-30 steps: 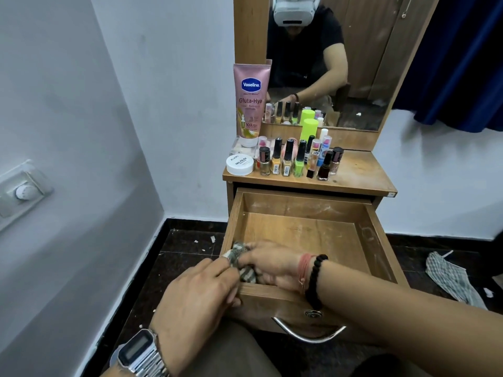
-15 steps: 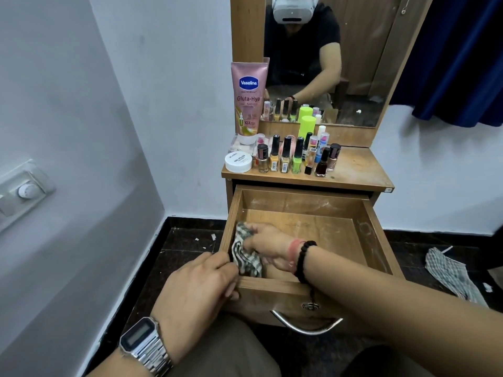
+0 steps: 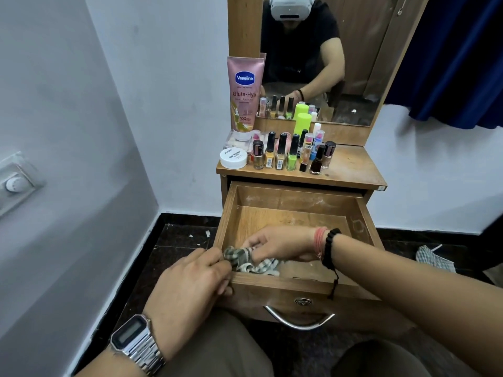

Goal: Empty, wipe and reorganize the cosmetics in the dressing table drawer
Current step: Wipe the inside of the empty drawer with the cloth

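Checked cloth (image 3: pixel 246 261) in R hand (image 3: pixel 280 244) fingers

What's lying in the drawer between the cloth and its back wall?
Nothing: in the head view, bare wood runs from the cloth to the drawer back wall.

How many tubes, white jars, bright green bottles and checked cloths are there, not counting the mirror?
Pink Vaseline plastic tube: 1
White round lidded jar: 1
Neon green cylinder bottle: 1
Checked fabric cloths: 2, one in the wooden drawer, one on the dark floor
Total: 5
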